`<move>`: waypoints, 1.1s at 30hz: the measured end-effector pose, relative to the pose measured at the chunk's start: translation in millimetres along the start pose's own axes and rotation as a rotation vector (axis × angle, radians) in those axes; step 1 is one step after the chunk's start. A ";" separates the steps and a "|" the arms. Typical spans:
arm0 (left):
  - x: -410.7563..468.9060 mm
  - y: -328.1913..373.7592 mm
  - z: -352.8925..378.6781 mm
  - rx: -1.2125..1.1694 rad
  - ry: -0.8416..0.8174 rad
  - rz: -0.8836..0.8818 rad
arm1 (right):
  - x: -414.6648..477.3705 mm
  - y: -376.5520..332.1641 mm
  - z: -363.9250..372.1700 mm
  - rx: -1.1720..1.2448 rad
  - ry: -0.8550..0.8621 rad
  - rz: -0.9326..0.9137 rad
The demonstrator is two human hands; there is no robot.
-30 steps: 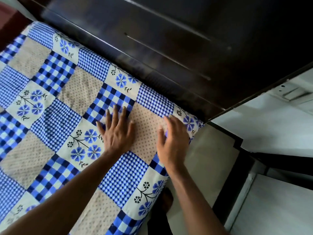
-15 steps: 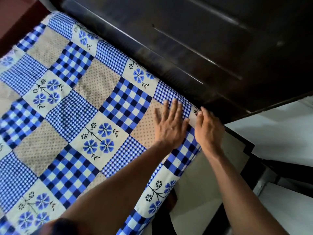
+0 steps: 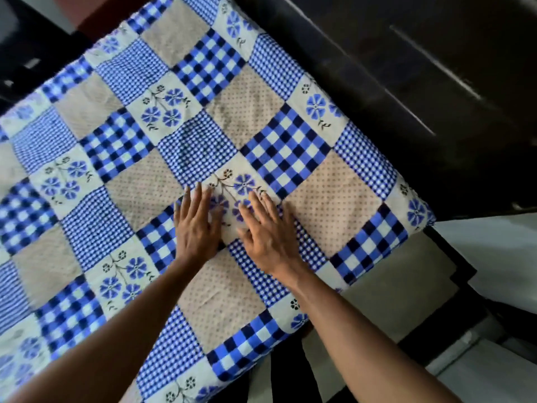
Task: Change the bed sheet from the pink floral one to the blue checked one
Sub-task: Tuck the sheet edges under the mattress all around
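The blue checked sheet [image 3: 328, 193] lay spread over the mattress, which it hid, and it filled the view from 12 o'clock round to 8 o'clock. No pink floral sheet showed anywhere in view, so the swap looked all but done, with only smoothing left.

Both hands lay palm down on the cloth near the middle of the view, side by side and just apart. The left hand [image 3: 196, 231] covered the edge of a checked patch, and the right hand [image 3: 268, 242] lay over a flower patch. The grip of each hand was wide, with fingers straight and spread toward 11 or 12 o'clock, pressing the cloth and holding nothing.

The coming move seemed to turn on the sheet's corner, which lay at 3 o'clock from the right hand. That hand was plainly the nearer of the two. From the corner, one edge ran up toward 12 o'clock, tight against a dark wooden panel [image 3: 406, 68]. There was no room there for a hand to pass beyond the cloth. The other edge ran down toward 7 o'clock and dropped over the mattress side above the pale floor [image 3: 401, 292], where the space was open.

The visible stretch of the sheet ran longest from that corner toward 8 o'clock, leaving the view there. I judged that a sweep from the left hand toward 9 o'clock would meet only flat cloth.
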State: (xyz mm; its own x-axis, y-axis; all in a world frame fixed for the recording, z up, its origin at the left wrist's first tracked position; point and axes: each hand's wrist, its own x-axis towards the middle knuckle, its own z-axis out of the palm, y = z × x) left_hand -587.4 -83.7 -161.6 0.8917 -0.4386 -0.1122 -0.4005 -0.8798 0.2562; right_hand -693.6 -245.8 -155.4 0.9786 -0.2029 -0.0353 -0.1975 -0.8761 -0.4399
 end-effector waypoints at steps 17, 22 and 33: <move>-237.6 21.2 28.6 -0.170 -0.183 0.562 | -82.0 -42.3 0.3 -0.084 0.124 0.136; -309.9 -150.1 -12.0 -0.244 0.029 0.415 | -87.4 -201.8 90.5 -0.091 -0.136 -0.141; -452.9 -486.4 -104.8 -0.043 0.067 0.010 | -315.3 -438.7 228.6 -0.183 -0.397 -0.705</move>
State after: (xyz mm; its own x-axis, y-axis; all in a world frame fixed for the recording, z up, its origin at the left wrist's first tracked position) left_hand -774.3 562.1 -134.7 0.9004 -0.4328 -0.0448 -0.4014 -0.8659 0.2986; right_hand -902.1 302.5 -156.4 0.8175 0.5599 -0.1351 0.4969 -0.8043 -0.3259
